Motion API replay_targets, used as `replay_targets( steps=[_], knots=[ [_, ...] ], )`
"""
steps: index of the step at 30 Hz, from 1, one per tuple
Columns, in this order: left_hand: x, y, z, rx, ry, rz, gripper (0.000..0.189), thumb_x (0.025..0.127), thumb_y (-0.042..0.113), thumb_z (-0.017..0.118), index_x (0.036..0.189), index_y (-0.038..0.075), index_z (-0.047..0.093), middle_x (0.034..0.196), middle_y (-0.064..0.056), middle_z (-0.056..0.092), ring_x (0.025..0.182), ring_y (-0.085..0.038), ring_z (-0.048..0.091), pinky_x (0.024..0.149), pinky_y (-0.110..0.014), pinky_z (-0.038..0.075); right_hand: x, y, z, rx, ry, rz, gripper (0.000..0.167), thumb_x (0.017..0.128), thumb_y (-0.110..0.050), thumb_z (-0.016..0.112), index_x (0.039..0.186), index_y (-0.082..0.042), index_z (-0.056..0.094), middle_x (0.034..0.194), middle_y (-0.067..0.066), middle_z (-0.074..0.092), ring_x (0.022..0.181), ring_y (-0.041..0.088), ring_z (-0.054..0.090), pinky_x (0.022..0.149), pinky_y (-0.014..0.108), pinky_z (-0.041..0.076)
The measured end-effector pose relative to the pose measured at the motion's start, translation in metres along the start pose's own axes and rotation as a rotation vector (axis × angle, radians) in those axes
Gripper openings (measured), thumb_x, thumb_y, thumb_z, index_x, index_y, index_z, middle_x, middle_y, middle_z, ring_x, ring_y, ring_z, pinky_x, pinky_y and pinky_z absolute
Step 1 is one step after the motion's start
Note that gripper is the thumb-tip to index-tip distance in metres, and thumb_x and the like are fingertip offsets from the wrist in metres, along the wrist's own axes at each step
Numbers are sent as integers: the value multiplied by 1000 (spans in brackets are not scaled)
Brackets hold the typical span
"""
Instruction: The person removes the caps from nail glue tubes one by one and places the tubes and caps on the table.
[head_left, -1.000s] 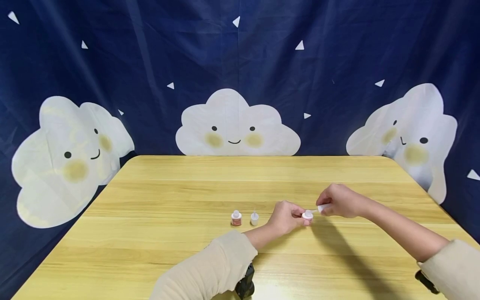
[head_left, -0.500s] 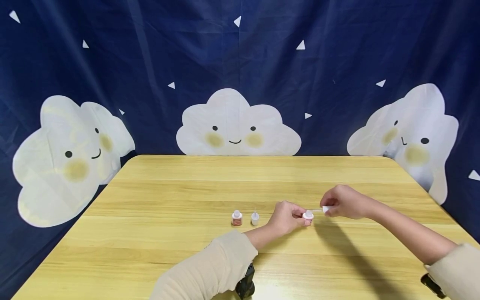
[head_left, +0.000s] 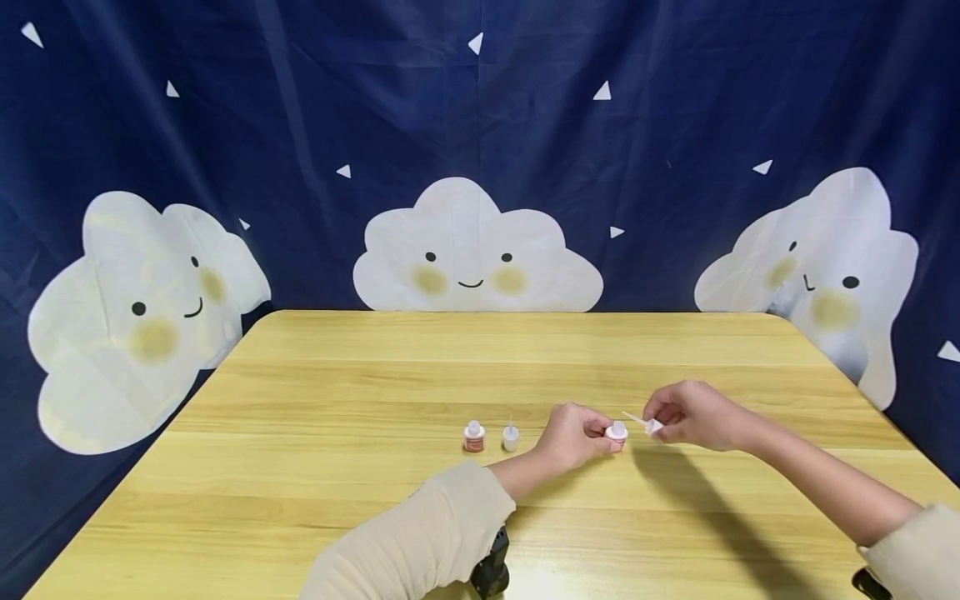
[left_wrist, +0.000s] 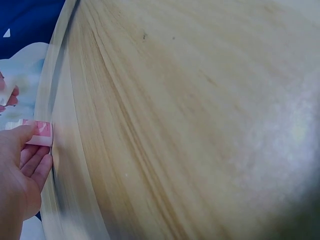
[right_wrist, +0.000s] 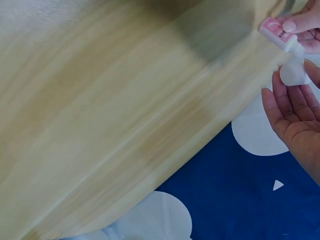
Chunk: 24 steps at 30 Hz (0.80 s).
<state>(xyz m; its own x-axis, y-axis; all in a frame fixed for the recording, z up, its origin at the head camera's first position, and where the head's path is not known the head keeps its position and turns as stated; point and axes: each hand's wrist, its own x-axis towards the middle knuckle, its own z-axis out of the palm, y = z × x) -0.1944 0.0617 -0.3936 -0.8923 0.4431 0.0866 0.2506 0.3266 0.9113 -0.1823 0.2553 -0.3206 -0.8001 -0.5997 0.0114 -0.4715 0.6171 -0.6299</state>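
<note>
My left hand [head_left: 570, 435] grips a small white bottle [head_left: 617, 434] with a pink label, its narrow pale neck uncovered. The pink label [left_wrist: 44, 133] also shows in the left wrist view, between thumb and fingers. To the right, my right hand [head_left: 693, 415] pinches a white brush cap [head_left: 654, 427]. Its thin applicator stem points up and to the left, apart from the bottle. In the right wrist view, the cap's round white end [right_wrist: 292, 73] shows between thumb and fingertips.
Left of my left hand stand a second small bottle [head_left: 474, 438] with a red label and another white cap [head_left: 510, 438], its stem upward. The wooden table [head_left: 360, 383] ends at a dark blue curtain [head_left: 300, 100] with printed clouds.
My right hand has drawn the cap slightly right and then nearer, tilting it so that the stem now slants upward instead of lying almost level. The left hand and bottle have hardly moved.
</note>
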Motion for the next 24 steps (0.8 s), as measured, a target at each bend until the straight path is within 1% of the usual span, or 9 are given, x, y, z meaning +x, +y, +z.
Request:
replay_targets(
  steps=[9,12,17,21,24],
  knots=[
    [-1,0,0,-2,-9,37,19,75,0,73,93,-4,70,89,-13,73,75,-9,69,64,-8,53,-3,8,9,56,31,27,13,77,1,70,85,6,61,75,7,67,68,-6,57,57,17,52],
    [-1,-1,1,-14,-10,33,19,75,-1,73,93,-4,70,88,-13,73,74,-9,69,64,-9,53,-3,10,12,95,39,33,14,78,1,69,86,7,60,75,8,68,68,-5,56,57,16,52],
    [-1,0,0,-21,-7,23,19,75,-1,73,93,-4,70,88,-12,73,73,-8,69,64,-9,53,-5,17,19,139,69,37,15,78,2,69,87,8,58,75,7,66,68,-5,55,56,16,51],
    [-1,0,0,-20,-7,15,20,75,-1,74,94,-4,70,88,-12,73,74,-7,69,65,-9,53,-7,19,25,135,104,55,18,77,0,70,87,7,57,75,5,65,67,-6,54,56,16,51],
    [-1,0,0,-20,-7,7,20,75,0,74,94,-3,70,89,-12,73,74,-6,68,65,-9,53,-8,21,28,94,148,49,18,77,-3,72,86,3,58,75,4,65,68,-6,53,57,17,50]
  ],
)
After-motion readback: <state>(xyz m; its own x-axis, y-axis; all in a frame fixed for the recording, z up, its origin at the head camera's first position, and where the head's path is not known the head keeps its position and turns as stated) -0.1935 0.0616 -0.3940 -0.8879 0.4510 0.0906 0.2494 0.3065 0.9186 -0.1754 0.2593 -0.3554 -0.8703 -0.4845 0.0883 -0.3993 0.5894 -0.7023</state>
